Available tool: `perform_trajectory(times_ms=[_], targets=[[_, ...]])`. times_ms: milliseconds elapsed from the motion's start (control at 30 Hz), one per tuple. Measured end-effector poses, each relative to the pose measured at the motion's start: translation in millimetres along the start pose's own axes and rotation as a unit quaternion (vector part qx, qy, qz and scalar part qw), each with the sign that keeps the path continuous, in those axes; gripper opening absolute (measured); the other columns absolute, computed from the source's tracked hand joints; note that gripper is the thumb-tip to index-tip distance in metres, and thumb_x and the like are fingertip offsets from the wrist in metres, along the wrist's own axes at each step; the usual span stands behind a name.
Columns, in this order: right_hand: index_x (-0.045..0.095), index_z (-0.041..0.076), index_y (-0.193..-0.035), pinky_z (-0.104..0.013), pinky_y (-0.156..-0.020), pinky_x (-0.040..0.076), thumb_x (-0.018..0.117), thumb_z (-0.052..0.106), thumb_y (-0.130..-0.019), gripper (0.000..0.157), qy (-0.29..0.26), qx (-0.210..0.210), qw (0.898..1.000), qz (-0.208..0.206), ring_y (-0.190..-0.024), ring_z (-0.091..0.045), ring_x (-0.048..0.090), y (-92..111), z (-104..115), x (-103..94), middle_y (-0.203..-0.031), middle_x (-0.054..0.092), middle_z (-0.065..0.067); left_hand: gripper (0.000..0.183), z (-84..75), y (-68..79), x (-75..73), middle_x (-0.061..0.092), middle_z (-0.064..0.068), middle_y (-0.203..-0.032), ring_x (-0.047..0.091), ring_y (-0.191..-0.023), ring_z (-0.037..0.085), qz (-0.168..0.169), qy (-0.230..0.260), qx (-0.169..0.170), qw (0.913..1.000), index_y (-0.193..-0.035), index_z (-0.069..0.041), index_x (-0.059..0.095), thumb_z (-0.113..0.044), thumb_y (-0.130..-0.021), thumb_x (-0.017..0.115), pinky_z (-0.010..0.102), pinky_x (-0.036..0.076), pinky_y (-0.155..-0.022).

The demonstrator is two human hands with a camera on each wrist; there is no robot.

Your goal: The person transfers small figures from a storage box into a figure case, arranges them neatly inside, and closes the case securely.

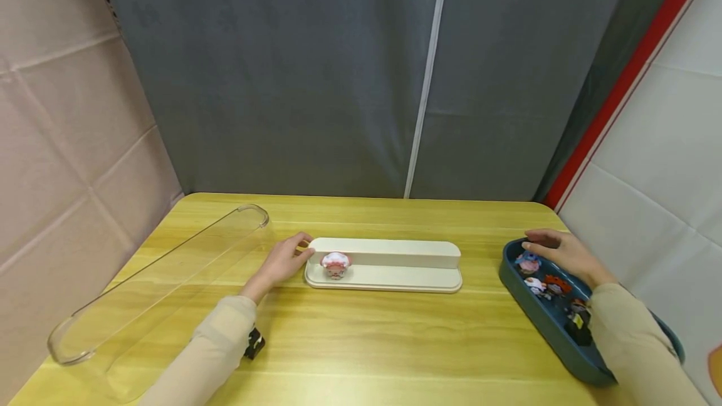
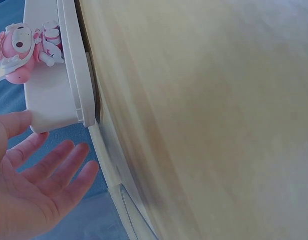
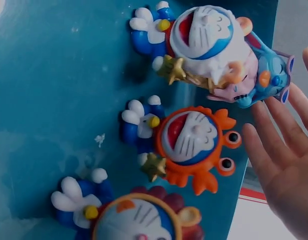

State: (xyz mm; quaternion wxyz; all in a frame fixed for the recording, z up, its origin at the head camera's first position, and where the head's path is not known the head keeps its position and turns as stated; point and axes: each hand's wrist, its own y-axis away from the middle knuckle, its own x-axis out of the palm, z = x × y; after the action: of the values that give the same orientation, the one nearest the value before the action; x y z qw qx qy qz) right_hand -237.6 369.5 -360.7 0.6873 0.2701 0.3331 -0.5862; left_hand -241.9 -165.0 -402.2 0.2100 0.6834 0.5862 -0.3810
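My left hand (image 1: 284, 259) is at the left end of a cream-white stepped display stand (image 1: 395, 279). In the left wrist view its thumb and index fingertip touch the stand's end corner, the other fingers loosely spread. A pink-and-white figurine (image 1: 335, 265) stands upright on the stand's lower step, near that end. Over the far end of a dark blue tray (image 1: 538, 319), my right hand (image 1: 570, 255) reaches in with extended fingers. Its fingertips are beside a figurine with a blue animal hood (image 3: 274, 77); contact is unclear. Nearby lie a white-hooded figurine (image 3: 209, 32) and an orange crab figurine (image 3: 191, 142).
A long clear plastic cover (image 1: 63, 356) lies on the left of the wooden table (image 1: 361, 343). Lower in the tray is another figurine with a maroon-edged hood (image 3: 138, 220). A grey curtain (image 1: 282, 80) hangs behind the table, with pale cloth at both sides.
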Motion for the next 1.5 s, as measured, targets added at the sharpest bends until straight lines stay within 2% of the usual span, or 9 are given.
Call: perform_trajectory(times_ms=[200, 533, 767, 1000, 1267, 1500], targets=[[0.045, -0.006, -0.123, -0.046, -0.082, 0.042, 0.051, 0.039, -0.088, 0.057, -0.007, 0.01, 1.0, -0.007, -0.103, -0.036, 0.047, 0.0, -6.5, 0.7, -0.117, 0.048, -0.026, 0.025, -0.9, -0.2, 1.3, 0.058, 0.018, -0.104, 0.058, -0.087, 0.029, -0.002, 0.002, 0.0, 1.0, -0.11, -0.004, 0.054, -0.019, -0.089, 0.054, 0.043, 0.046, -0.077], [0.044, -0.004, -0.126, -0.042, -0.079, 0.046, 0.046, 0.042, -0.09, 0.058, -0.037, 0.033, 0.999, 0.018, -0.102, -0.036, 0.048, 6.3, -16.2, 4.0, -0.121, 0.045, -0.026, 0.024, -1.3, -0.6, 1.6, 0.058, 0.018, -0.104, 0.058, -0.087, 0.029, -0.005, 0.002, 0.002, 1.0, -0.109, -0.005, 0.055, -0.018, -0.089, 0.054, 0.043, 0.045, -0.078], [0.038, -0.004, -0.13, -0.034, -0.078, 0.047, 0.048, 0.038, -0.09, 0.058, -0.074, 0.03, 0.995, 0.056, -0.1, -0.027, 0.052, 7.9, -22.8, 3.5, -0.124, 0.041, -0.025, 0.024, 0.5, -0.7, 1.1, 0.058, 0.018, -0.104, 0.058, -0.088, 0.029, -0.004, 0.0, 0.002, 1.0, -0.109, -0.005, 0.054, -0.019, -0.089, 0.054, 0.043, 0.046, -0.077], [0.036, 0.0, -0.132, -0.038, -0.074, 0.045, 0.054, 0.041, -0.086, 0.064, -0.028, 0.052, 0.995, 0.081, -0.095, -0.025, 0.051, 5.1, -30.6, 9.2, -0.116, 0.05, -0.02, 0.025, 0.4, -0.6, 0.8, 0.058, 0.017, -0.105, 0.058, -0.088, 0.029, -0.003, -0.001, 0.0, 1.0, -0.11, -0.005, 0.054, -0.02, -0.09, 0.053, 0.043, 0.046, -0.077], [0.04, 0.0, -0.128, -0.034, -0.072, 0.045, 0.056, 0.042, -0.084, 0.063, -0.026, 0.066, 0.995, 0.074, -0.089, -0.022, 0.052, 1.7, -32.4, 14.7, -0.109, 0.055, -0.014, 0.024, -0.9, -1.1, 0.0, 0.058, 0.018, -0.104, 0.058, -0.087, 0.029, -0.002, -0.001, 0.002, 1.0, -0.109, -0.005, 0.054, -0.019, -0.089, 0.054, 0.042, 0.046, -0.077], [0.04, -0.004, -0.126, -0.034, -0.071, 0.045, 0.055, 0.042, -0.084, 0.064, -0.017, 0.055, 0.996, 0.068, -0.088, -0.022, 0.053, 3.4, -30.5, 15.7, -0.105, 0.056, -0.013, 0.025, -0.5, -0.7, 0.3, 0.058, 0.018, -0.104, 0.058, -0.087, 0.029, -0.002, -0.003, 0.007, 1.0, -0.109, -0.004, 0.054, -0.018, -0.089, 0.054, 0.043, 0.046, -0.077]])
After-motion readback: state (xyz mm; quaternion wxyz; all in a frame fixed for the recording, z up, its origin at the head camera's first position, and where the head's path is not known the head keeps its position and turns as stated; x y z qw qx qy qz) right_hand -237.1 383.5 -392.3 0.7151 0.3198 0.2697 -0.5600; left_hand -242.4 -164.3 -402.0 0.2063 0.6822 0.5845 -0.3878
